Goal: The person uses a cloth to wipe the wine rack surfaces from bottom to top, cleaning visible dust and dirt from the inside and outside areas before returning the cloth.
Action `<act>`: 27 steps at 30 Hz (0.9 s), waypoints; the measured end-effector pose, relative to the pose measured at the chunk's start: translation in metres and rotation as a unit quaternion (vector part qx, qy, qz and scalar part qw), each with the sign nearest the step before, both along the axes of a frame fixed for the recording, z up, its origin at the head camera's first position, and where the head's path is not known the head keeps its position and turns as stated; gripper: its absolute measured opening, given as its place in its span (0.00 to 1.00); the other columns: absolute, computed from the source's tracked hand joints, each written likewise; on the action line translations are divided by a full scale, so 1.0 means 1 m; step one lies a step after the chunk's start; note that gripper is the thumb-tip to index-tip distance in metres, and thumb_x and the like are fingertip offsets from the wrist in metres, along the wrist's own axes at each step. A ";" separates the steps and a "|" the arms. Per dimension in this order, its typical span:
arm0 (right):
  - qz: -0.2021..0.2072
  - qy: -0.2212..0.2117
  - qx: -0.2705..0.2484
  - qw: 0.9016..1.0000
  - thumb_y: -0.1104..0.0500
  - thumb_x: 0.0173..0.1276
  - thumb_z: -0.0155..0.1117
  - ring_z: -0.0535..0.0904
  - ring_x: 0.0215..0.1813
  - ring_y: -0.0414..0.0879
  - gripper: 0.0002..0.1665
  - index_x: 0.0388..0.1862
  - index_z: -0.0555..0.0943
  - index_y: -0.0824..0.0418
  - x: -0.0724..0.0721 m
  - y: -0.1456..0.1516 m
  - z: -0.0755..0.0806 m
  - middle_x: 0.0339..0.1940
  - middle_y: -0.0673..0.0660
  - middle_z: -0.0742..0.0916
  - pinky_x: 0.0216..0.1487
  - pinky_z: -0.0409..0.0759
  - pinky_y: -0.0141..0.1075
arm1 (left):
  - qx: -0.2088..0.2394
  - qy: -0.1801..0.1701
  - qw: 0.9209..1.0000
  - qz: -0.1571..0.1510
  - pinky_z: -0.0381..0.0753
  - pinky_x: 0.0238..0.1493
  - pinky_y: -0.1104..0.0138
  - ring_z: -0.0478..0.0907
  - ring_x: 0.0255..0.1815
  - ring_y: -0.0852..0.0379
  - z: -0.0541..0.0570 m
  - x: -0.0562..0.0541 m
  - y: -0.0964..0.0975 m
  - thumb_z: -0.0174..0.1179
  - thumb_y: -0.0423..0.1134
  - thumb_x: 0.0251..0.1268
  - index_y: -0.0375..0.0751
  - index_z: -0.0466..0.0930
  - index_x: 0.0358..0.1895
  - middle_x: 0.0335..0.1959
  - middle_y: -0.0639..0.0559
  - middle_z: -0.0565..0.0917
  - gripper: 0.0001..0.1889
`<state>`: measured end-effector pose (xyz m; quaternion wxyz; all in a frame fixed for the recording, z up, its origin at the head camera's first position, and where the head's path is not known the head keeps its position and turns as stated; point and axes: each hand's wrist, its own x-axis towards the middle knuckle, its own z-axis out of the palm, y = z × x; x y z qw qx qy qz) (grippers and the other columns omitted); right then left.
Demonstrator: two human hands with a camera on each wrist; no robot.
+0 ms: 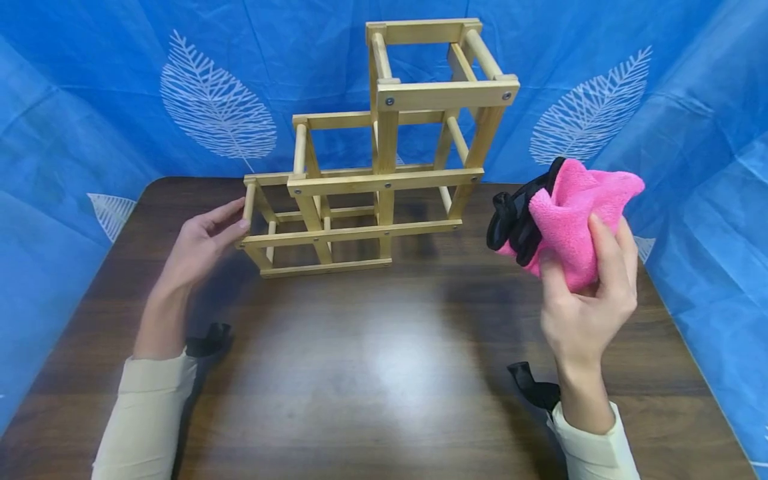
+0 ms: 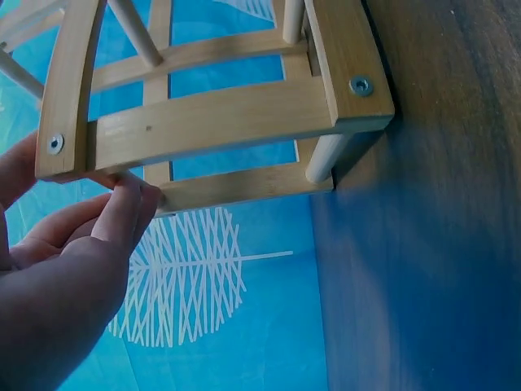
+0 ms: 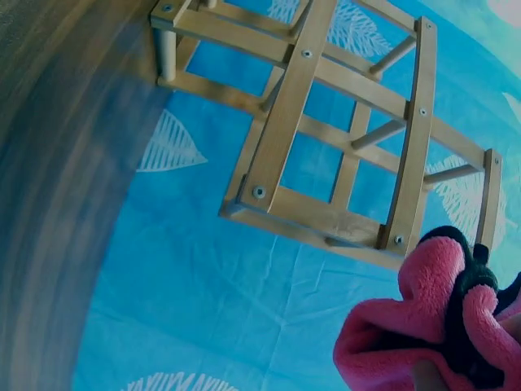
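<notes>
A stepped rack of pale wooden slats and dowels [image 1: 387, 140] stands at the far side of the table. At its low left end, my left hand [image 1: 201, 243] pinches the corner between thumb and fingers; in the left wrist view the fingers [image 2: 122, 216] reach under the slat. My right hand [image 1: 591, 303] grips a bunched pink plush cloth with black edging [image 1: 579, 213], held above the table to the right of the rack. The cloth's folds hide part of the right hand. In the right wrist view the pink cloth [image 3: 415, 318] fills the lower right corner.
Under everything is a dark brown wooden table [image 1: 336, 373]. A blue curtain with white leaf prints [image 1: 324, 60] hangs behind and along both sides. Black straps [image 1: 534, 387] hang from both wrists near the pale sleeves [image 1: 144, 413].
</notes>
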<state>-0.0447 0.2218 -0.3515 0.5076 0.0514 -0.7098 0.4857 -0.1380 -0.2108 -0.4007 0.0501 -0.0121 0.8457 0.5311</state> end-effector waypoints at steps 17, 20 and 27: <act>-0.001 0.147 -0.043 0.988 0.71 0.56 0.70 0.71 0.62 0.60 0.21 0.50 0.79 0.71 -0.028 -0.041 0.023 0.59 0.67 0.78 0.65 0.71 0.52 | 0.006 0.008 1.000 -0.020 0.68 0.66 0.63 0.59 0.75 0.49 -0.002 -0.004 -0.001 0.57 0.46 0.73 0.49 0.55 0.78 0.77 0.51 0.59 0.34; 0.027 0.142 -0.007 0.989 0.71 0.58 0.68 0.73 0.62 0.58 0.22 0.52 0.80 0.67 -0.037 -0.050 0.026 0.60 0.66 0.78 0.64 0.73 0.52 | 0.013 0.009 1.000 -0.024 0.69 0.65 0.67 0.60 0.75 0.49 -0.003 -0.005 -0.002 0.58 0.46 0.73 0.47 0.55 0.78 0.77 0.50 0.59 0.34; 0.066 0.090 0.065 0.992 0.73 0.59 0.66 0.71 0.66 0.54 0.25 0.57 0.78 0.68 -0.046 -0.061 0.029 0.64 0.66 0.76 0.64 0.74 0.49 | 0.012 0.001 1.000 -0.027 0.68 0.66 0.66 0.59 0.75 0.48 -0.002 -0.006 -0.002 0.58 0.47 0.73 0.48 0.55 0.78 0.77 0.51 0.58 0.35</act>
